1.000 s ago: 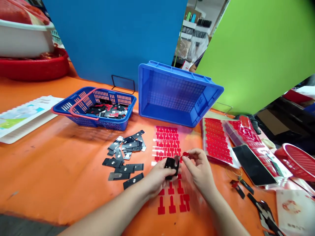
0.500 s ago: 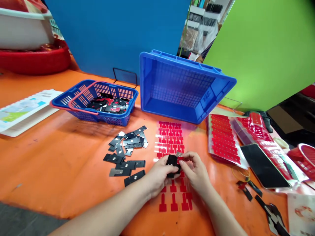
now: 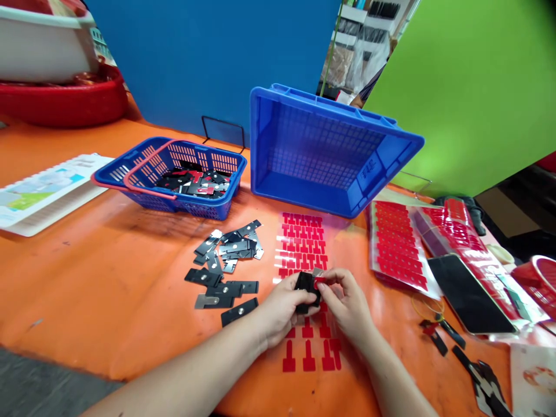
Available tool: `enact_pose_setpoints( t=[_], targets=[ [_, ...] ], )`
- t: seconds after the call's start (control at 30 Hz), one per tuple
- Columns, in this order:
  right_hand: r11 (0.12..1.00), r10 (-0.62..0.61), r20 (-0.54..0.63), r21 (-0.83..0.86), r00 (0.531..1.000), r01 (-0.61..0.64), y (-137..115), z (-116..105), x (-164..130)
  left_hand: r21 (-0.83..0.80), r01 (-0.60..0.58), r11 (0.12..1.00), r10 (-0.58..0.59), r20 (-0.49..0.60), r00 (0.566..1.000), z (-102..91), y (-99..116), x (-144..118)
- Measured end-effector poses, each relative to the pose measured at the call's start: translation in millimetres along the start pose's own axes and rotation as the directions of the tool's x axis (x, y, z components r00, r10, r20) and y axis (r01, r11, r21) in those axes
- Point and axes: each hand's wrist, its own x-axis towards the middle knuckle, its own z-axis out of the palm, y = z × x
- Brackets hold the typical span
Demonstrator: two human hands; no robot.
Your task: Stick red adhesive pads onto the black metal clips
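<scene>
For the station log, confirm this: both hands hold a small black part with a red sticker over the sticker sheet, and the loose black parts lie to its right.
Wrong side. In the head view the loose black parts lie left of the sticker sheet. The left hand and right hand do hold the small black part with the red sticker over it.

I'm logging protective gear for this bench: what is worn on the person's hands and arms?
Nothing shows: the left hand and right hand are bare, with no gloves, rings or watch visible. Both forearms are uncovered up to the picture's edge, with no sleeve in view.

An orange bench point(image 3: 108, 289) carries a blue grid-walled crate point(image 3: 321, 153), red T-shaped stickers point(image 3: 304, 237), and black metal plates point(image 3: 226, 263).
</scene>
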Motion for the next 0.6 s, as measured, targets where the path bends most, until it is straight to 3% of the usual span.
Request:
enact_pose_setpoints(
  t=[0.6],
  targets=[
    [0.997,-0.047,0.034,-0.051,0.998,0.049,6.2,0.4,-1.3,-0.026,-0.002,1.0,0.004,0.049,0.999,-3.0,-2.5,1.2]
  ],
)
